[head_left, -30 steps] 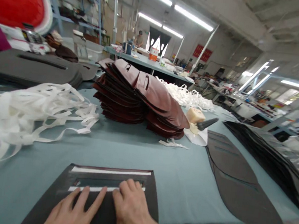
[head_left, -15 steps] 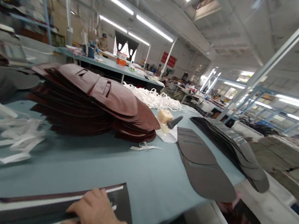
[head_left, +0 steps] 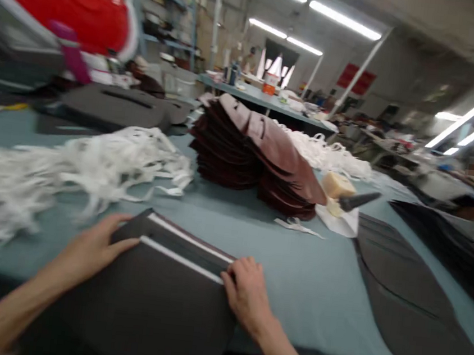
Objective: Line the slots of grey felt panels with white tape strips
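Note:
A dark grey panel (head_left: 155, 310) lies at the front edge of the table, brown along its far edge. Two white strips (head_left: 181, 259) run across it, one on each side of a darker band. At its far left corner my left hand (head_left: 105, 245) grips the edge, thumb on top and fingers partly hidden beneath. My right hand (head_left: 246, 288) is closed on the opposite edge by the strips' right ends, fingers bent over it.
White tape strips (head_left: 116, 159) lie heaped at left. Beyond stands a stack of brown panels (head_left: 262, 140). A yellowish block (head_left: 338, 185) and a dark-handled tool (head_left: 359, 200) sit on white paper. More grey panels (head_left: 411, 292) lie at right.
The view has swung left. My left hand has come into view on the panel's left edge. The panel now shows turned, its plain grey part toward me, with my right hand at its right edge.

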Motion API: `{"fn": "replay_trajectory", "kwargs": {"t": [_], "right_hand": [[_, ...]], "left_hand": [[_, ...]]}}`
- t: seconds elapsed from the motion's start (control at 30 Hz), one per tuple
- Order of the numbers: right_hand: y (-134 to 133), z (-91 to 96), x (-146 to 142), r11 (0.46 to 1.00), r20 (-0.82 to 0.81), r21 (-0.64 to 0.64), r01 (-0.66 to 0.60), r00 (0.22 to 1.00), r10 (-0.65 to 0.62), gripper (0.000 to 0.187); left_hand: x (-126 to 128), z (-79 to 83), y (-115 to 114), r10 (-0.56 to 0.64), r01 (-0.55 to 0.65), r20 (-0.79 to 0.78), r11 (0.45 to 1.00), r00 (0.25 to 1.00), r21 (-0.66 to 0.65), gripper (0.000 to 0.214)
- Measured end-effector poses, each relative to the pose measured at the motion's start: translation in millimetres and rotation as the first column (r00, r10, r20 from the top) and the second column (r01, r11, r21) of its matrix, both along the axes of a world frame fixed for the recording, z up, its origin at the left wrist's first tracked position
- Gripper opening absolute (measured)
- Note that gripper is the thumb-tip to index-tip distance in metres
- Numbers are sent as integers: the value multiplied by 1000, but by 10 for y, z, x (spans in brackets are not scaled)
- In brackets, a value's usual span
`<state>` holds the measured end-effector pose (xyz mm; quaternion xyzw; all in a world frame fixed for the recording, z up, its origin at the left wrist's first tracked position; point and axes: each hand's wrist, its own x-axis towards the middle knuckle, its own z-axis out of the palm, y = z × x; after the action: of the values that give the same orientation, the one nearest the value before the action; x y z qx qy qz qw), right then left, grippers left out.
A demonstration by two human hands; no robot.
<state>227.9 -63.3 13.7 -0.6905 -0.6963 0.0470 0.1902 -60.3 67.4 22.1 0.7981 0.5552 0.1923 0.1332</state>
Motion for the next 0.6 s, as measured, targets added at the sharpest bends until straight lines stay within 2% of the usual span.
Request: {"fn": "replay_trajectory", "kwargs": {"t": [0.07, 0.1, 0.23, 0.33, 0.4, 0.5, 0.57, 0.6], "right_hand": [[94, 15, -74, 999, -48, 27, -31, 998, 32, 14], [149, 18, -126, 997, -80, 45, -62, 995, 65, 15], [346, -1, -401, 967, -219, 115, -229, 943, 250, 16], [435, -52, -536, 940, -229, 156, -302, 915, 332, 13], [455, -76, -549, 936, -217, 164, -310, 915, 341, 14], [432, -81, -490, 946, -200, 147, -288, 928, 314, 17], [399, -82, -429, 954, -167, 121, -275, 941, 293, 19], [383, -87, -398, 956, -147, 107, -272, 947, 286, 20]], "left_hand": [[-139, -25, 65, 75, -33, 160, 968, 984, -250, 44], [-165, -28, 95, 130, -55, 234, 951, 963, -304, 49], [-121, 59, 107, 142, 55, 420, 905, 896, -422, 41], [-105, 186, 20, 158, 210, 559, 817, 814, -537, 35], [-130, 263, -19, 194, 309, 655, 761, 730, -570, 38], [-170, 322, -2, 220, 387, 730, 730, 647, -563, 43], [-178, 306, 48, 201, 396, 736, 735, 647, -550, 41], [-174, 280, 72, 180, 373, 716, 754, 674, -541, 39]]}}
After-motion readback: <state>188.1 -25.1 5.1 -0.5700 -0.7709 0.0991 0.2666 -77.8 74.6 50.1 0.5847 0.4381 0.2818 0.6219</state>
